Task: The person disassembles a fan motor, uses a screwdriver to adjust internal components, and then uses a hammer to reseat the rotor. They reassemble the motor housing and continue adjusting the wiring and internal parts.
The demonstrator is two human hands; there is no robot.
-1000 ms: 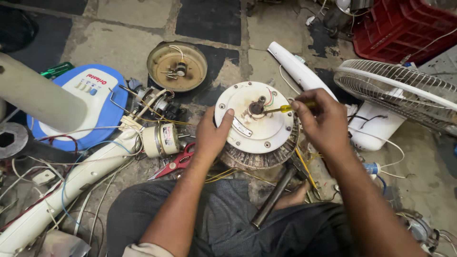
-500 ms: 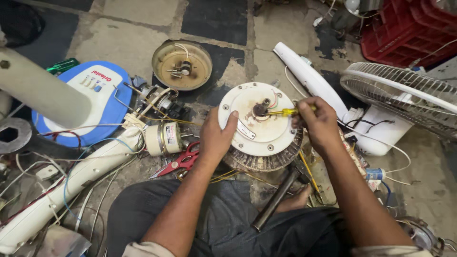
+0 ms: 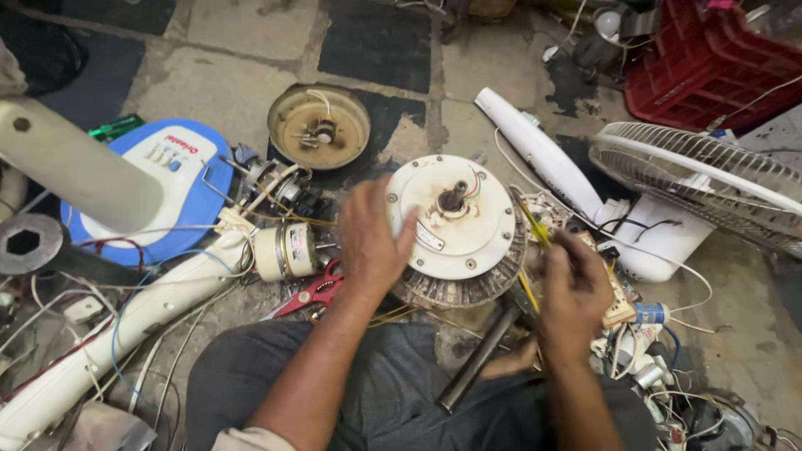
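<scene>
Both hands shifted: right hand (image 3: 576, 296) pulled yellow screwdriver (image 3: 535, 224) off motor (image 3: 455, 230)

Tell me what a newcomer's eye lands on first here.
First, the round white fan motor at centre, with the left hand pressed on its left edge. Just right of it, the right hand grips a yellow-handled screwdriver. A blue and white fan base lies at left, a red crate top right.
</scene>
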